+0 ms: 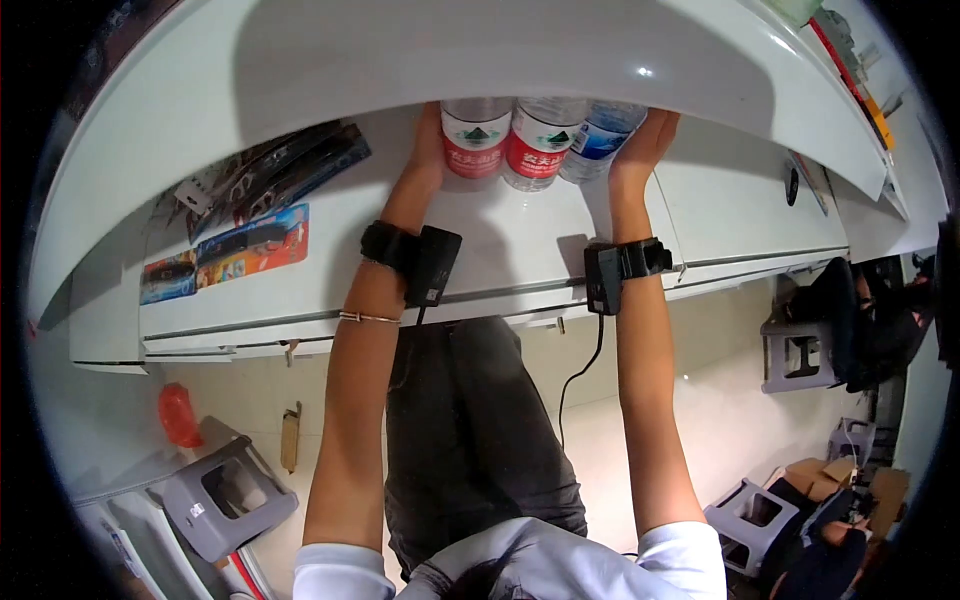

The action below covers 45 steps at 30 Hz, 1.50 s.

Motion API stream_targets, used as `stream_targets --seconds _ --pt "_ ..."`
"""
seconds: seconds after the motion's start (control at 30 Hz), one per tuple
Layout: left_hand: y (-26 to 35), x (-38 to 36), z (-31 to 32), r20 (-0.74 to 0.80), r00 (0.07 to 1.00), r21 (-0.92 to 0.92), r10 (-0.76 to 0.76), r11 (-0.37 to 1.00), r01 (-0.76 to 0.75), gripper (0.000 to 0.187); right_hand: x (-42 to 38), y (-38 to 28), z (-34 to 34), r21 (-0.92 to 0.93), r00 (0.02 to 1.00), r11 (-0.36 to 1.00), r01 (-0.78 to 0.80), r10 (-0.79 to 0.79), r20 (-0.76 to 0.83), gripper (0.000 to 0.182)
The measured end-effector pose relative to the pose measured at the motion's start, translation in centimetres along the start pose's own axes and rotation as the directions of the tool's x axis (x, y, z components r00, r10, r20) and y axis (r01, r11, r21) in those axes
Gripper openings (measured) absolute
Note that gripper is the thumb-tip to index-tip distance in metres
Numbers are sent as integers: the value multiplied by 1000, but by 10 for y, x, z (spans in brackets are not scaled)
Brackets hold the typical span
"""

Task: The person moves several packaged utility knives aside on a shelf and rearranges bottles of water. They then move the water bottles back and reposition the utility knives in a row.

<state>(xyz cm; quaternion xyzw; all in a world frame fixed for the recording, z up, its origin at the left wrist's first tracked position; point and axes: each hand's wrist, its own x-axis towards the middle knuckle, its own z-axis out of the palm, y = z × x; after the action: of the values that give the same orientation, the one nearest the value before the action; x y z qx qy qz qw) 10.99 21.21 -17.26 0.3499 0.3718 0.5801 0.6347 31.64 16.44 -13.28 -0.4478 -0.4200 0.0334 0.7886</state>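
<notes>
Three clear plastic bottles stand side by side on the white tabletop, their tops hidden by a curved white edge. The left bottle and the middle bottle wear red-and-white labels. A blue label wraps the right bottle. My left hand lies along the left bottle's outer side. At the other end, my right hand is beside the blue-labelled bottle. Both hands' fingers are mostly hidden behind the white edge, so their grip cannot be made out. A black strapped device sits on each wrist.
Left on the tabletop lie dark packaged items and a blue-and-orange blister pack. The curved white edge overhangs the top. Grey stools stand on the floor, and other people are at the right.
</notes>
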Motion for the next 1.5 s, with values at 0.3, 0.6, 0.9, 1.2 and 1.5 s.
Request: stream_targets --seconds 0.3,0.6,0.9,1.2,1.5 --pt "-9 13 -14 222 918 171 328 914 -368 45 -38 -80 4 -252 918 889 382 -332 217 47" --pt "-30 39 -16 382 709 318 593 636 -703 38 -76 -82 9 -227 647 754 616 -320 692 42" --pt "-62 72 -29 472 757 422 452 638 -644 30 -92 -75 32 -333 607 590 735 -355 711 53" --pt "-53 61 -28 454 687 410 567 552 -726 31 -96 -79 40 -243 576 681 691 -314 755 57" --pt "-47 51 -29 464 688 408 558 554 -725 31 -101 -73 31 -220 597 743 633 -287 749 60"
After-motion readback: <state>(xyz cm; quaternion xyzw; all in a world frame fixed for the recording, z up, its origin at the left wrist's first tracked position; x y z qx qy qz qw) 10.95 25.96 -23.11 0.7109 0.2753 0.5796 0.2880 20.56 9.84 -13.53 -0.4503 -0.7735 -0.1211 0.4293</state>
